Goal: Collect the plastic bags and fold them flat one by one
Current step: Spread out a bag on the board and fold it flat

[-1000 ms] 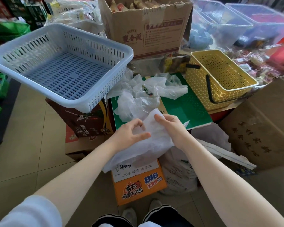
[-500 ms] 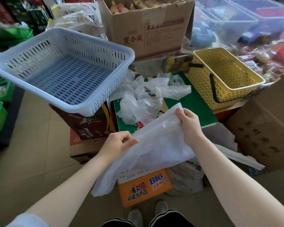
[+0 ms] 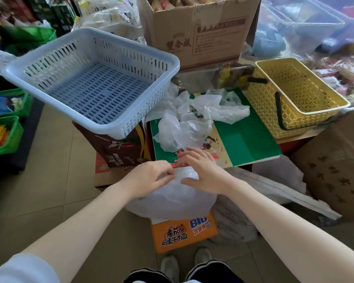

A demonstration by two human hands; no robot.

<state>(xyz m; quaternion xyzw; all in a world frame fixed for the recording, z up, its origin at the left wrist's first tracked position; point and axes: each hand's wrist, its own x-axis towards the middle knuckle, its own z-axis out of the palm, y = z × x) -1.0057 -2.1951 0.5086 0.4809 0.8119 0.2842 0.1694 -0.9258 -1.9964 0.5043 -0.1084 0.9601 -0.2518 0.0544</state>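
I hold a translucent white plastic bag (image 3: 172,199) in front of me, below the front edge of the green board (image 3: 251,139). My left hand (image 3: 149,178) pinches the bag's top edge from the left. My right hand (image 3: 202,172) meets it from the right, thumb and fingers on the same folded top. The bag's body hangs down over an orange carton (image 3: 182,235). Several more crumpled clear bags (image 3: 194,117) lie in a heap on the board just beyond my hands.
A pale blue slotted basket (image 3: 94,82) sits tilted on a brown box at the left. A yellow basket (image 3: 294,97) with black handles stands at the right. A big cardboard box (image 3: 198,27) is behind the heap, another carton (image 3: 339,166) at far right. Tiled floor lies to the left.
Half a second ago my hands were apart with the bag stretched out between them. Now they have come together, bringing the bag's two ends to meet, and the bag hangs doubled below them.
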